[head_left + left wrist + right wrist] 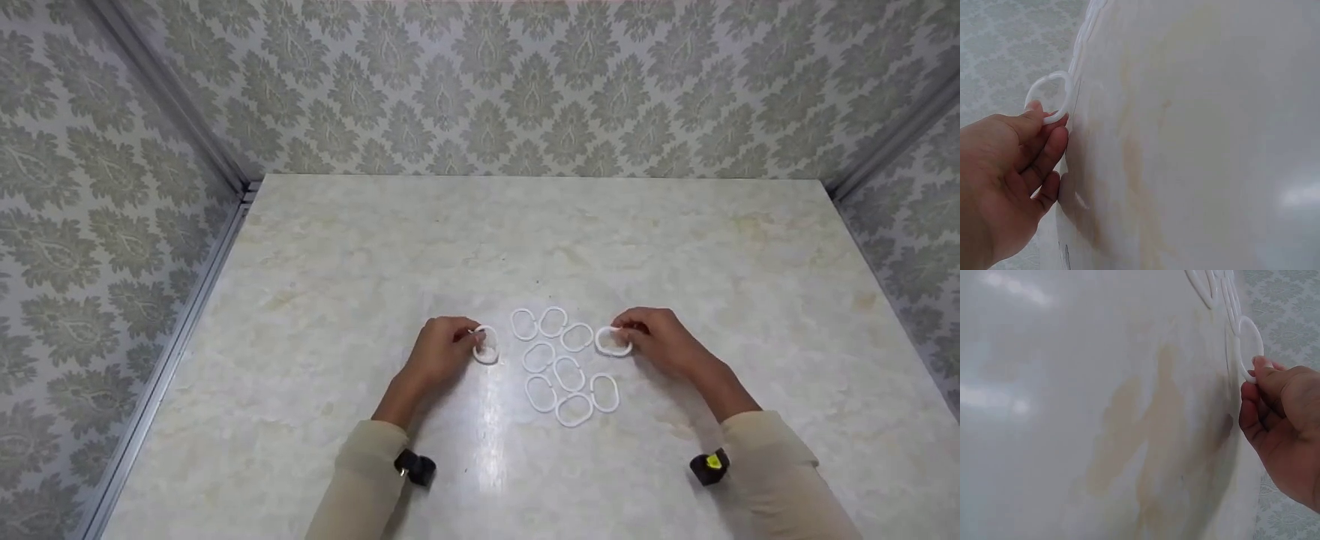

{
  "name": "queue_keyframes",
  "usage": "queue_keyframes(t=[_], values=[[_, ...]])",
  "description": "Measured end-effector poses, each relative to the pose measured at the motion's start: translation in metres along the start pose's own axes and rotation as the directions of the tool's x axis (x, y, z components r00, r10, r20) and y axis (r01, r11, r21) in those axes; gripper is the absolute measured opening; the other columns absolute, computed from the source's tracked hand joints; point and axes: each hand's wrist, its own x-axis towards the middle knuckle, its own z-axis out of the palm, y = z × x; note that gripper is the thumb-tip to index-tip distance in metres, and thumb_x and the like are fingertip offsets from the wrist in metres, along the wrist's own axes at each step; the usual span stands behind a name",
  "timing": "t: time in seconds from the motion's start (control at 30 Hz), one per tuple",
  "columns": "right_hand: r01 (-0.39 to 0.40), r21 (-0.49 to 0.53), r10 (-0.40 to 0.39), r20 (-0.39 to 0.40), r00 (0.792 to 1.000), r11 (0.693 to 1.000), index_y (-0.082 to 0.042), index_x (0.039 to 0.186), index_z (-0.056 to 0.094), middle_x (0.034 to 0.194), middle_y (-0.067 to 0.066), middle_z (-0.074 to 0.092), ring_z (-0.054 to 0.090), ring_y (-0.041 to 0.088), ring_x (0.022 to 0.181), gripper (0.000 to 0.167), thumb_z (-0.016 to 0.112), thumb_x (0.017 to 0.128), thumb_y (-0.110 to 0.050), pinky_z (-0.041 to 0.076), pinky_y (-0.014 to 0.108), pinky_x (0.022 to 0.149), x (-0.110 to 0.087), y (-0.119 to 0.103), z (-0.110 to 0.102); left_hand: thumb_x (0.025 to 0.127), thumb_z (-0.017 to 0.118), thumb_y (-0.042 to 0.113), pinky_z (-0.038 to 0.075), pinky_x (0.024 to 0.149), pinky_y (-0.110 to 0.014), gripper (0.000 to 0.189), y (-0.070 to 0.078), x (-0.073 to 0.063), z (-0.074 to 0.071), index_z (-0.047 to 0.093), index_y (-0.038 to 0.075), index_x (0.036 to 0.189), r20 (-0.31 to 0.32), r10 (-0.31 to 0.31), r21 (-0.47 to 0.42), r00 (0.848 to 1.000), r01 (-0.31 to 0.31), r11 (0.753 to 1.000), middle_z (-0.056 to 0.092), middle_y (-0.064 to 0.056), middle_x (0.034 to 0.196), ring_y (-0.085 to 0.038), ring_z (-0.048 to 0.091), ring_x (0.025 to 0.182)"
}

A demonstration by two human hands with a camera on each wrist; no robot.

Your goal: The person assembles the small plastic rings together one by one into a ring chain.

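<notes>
My left hand (441,349) pinches a white oval shower curtain ring (486,362) between thumb and fingertips, left of a loose cluster. In the left wrist view the ring (1053,75) stands tilted up from the thumb, its whole loop showing. On the other side of the cluster, my right hand (667,346) pinches a second ring (615,354) by its near end. The right wrist view shows this ring (1261,340) nearly edge-on, thumb over its lower end. Between the hands several matching rings (574,424) lie flat on the table, close together.
The pale marbled table (360,247) reaches to a patterned wall (487,82) at the back. Metal rails (161,367) run along the left side. Black wrist cameras (416,466) sit at both sleeve cuffs, low over the table.
</notes>
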Motion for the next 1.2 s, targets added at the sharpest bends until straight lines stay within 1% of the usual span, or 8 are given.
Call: queue_keyframes(t=[0.1,0.2,0.37,0.5,0.63,0.7,0.8,1.2], values=[[0.021,0.048,-0.020,-0.030,0.999,0.999,-0.003,0.110,0.076,0.107,0.016,0.074,0.062,0.007,0.093,0.017,0.065,0.097,-0.006,0.048,0.017,0.079,-0.001,-0.003,-0.001,0.098,0.067,0.016,0.051,0.073,-0.028,0.016,0.003,-0.001,0.000,0.079,0.007,0.101,-0.017,-0.026,-0.055,1.000,0.025,0.998,0.076,-0.005,0.087,-0.012,0.060,0.078],[0.043,0.093,-0.039,-0.052,0.998,0.995,0.002,0.109,0.075,0.104,0.020,0.074,0.059,0.001,0.085,0.017,0.065,0.096,-0.003,0.048,0.016,0.074,-0.001,-0.007,0.000,0.099,0.066,0.016,0.049,0.070,-0.025,0.018,0.007,-0.002,0.001,0.079,0.005,0.102,-0.018,-0.035,-0.115,0.999,0.033,0.993,0.074,-0.005,0.084,-0.011,0.058,0.076],[0.032,0.189,-0.019,-0.067,0.998,0.981,0.007,0.109,0.073,0.101,0.025,0.074,0.058,-0.004,0.075,0.019,0.066,0.096,-0.004,0.048,0.015,0.069,0.000,-0.012,0.002,0.098,0.067,0.014,0.048,0.065,-0.020,0.017,0.015,-0.002,0.003,0.078,0.001,0.101,-0.022,0.010,-0.176,1.000,-0.014,0.984,0.074,-0.010,0.081,-0.009,0.058,0.069],[-0.002,0.299,0.020,-0.058,0.998,0.954,0.011,0.111,0.072,0.099,0.026,0.074,0.063,-0.003,0.075,0.022,0.067,0.096,-0.005,0.053,0.016,0.069,0.001,-0.017,0.005,0.098,0.067,0.013,0.050,0.065,-0.019,0.017,0.023,-0.002,0.007,0.078,-0.001,0.098,-0.031,0.053,-0.203,0.998,-0.058,0.977,0.075,-0.013,0.082,-0.010,0.062,0.069],[-0.061,0.410,0.078,-0.024,0.997,0.910,0.016,0.115,0.067,0.092,0.013,0.075,0.066,-0.002,0.074,0.028,0.067,0.095,-0.004,0.057,0.018,0.070,0.001,-0.024,0.008,0.096,0.069,0.012,0.053,0.070,-0.019,0.016,0.029,-0.002,0.013,0.078,-0.001,0.097,-0.029,0.063,-0.234,0.998,-0.068,0.970,0.077,-0.015,0.087,-0.012,0.067,0.075],[-0.085,0.458,0.099,-0.006,0.995,0.885,0.018,0.118,0.065,0.087,0.003,0.074,0.066,-0.002,0.072,0.030,0.066,0.095,-0.002,0.058,0.019,0.069,0.001,-0.028,0.010,0.096,0.070,0.013,0.054,0.071,-0.019,0.015,0.032,-0.003,0.016,0.078,0.000,0.097,-0.028,0.062,-0.241,0.998,-0.067,0.968,0.078,-0.014,0.089,-0.010,0.068,0.076],[-0.100,0.495,0.112,0.006,0.994,0.863,0.019,0.121,0.062,0.081,-0.008,0.072,0.066,0.000,0.069,0.032,0.064,0.095,0.001,0.057,0.018,0.067,0.001,-0.035,0.015,0.094,0.072,0.013,0.053,0.072,-0.019,0.014,0.036,-0.004,0.019,0.080,0.002,0.095,-0.025,0.061,-0.248,0.998,-0.065,0.966,0.079,-0.013,0.091,-0.006,0.066,0.076],[-0.055,0.563,0.102,-0.053,0.993,0.824,0.019,0.125,0.060,0.078,-0.013,0.069,0.066,-0.001,0.066,0.033,0.058,0.095,0.005,0.056,0.016,0.066,0.009,-0.057,0.039,0.091,0.075,0.011,0.055,0.076,-0.022,0.012,0.047,-0.009,0.029,0.080,0.001,0.090,-0.030,0.090,-0.296,0.995,-0.095,0.951,0.079,-0.015,0.090,-0.018,0.073,0.084]])
